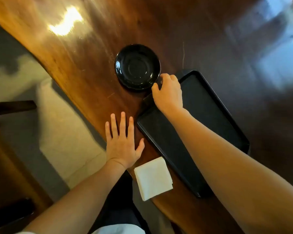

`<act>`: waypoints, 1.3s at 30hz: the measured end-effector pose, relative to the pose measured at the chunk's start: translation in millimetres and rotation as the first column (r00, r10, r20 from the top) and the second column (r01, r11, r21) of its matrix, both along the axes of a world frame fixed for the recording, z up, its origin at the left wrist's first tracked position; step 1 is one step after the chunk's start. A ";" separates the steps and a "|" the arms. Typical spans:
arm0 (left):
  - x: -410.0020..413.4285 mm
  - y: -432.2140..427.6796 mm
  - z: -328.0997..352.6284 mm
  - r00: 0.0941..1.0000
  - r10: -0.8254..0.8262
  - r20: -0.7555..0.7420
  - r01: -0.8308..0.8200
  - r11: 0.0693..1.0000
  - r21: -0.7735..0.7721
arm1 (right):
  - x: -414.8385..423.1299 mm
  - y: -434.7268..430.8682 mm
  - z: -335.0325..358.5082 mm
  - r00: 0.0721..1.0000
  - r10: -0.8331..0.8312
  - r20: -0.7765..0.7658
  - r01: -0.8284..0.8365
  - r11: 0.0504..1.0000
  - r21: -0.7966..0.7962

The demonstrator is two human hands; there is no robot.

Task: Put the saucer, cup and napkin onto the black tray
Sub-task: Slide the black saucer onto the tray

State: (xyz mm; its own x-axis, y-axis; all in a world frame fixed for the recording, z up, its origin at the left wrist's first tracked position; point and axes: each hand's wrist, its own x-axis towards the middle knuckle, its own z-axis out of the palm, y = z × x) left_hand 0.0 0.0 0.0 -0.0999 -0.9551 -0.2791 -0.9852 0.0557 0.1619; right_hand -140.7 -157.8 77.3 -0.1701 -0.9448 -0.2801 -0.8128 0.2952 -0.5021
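A glossy black saucer lies empty on the wooden table. Just to its right, my right hand curls around a dark cup, which is mostly hidden under the fingers at the black tray's near-left edge. The tray is long, rectangular and holds nothing but my forearm's shadow. My left hand rests flat on the table with fingers spread, left of the tray. A folded white napkin lies at the table's near edge, between my left wrist and the tray.
The table's curved edge runs diagonally on the left, with tiled floor below it. Dark chair parts stand at the far left. Bright reflections glare on the tabletop at the upper left and right.
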 end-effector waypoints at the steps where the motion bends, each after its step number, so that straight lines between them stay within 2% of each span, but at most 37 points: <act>1: -0.3 0.4 -0.4 1.000 0.004 -0.019 -0.003 1.000 0.006 | 2.0 -8.6 -1.3 1.000 -0.001 -0.006 0.001 1.000 0.011; 11: -0.5 -0.6 -8.4 1.000 -0.012 0.019 0.014 0.998 -0.064 | 4.5 -75.9 -14.1 0.994 -0.106 -0.023 0.107 0.925 0.364; 14: -1.4 0.3 -9.7 1.000 -0.010 0.022 0.012 0.996 -0.085 | 0.8 -83.4 -16.2 0.986 -0.162 0.049 0.121 0.878 0.463; 18: -0.8 1.4 -12.8 1.000 -0.014 0.025 0.017 0.994 -0.104 | 3.3 -83.7 -10.7 0.839 -0.464 0.285 0.242 0.786 0.568; 21: 0.0 2.7 -14.6 0.999 -0.024 0.028 0.028 0.992 -0.124 | 5.0 -72.5 -1.0 0.705 -0.592 0.390 0.253 0.724 0.642; 30: -2.9 2.5 -10.5 0.999 0.008 0.038 -0.004 0.992 -0.123 | -23.1 -14.4 16.8 0.538 -0.635 0.554 0.294 0.757 0.583; 39: -2.5 4.7 -19.0 0.999 0.020 0.036 -0.015 0.990 -0.140 | -73.2 64.9 22.9 0.272 -0.762 0.588 0.456 0.640 0.618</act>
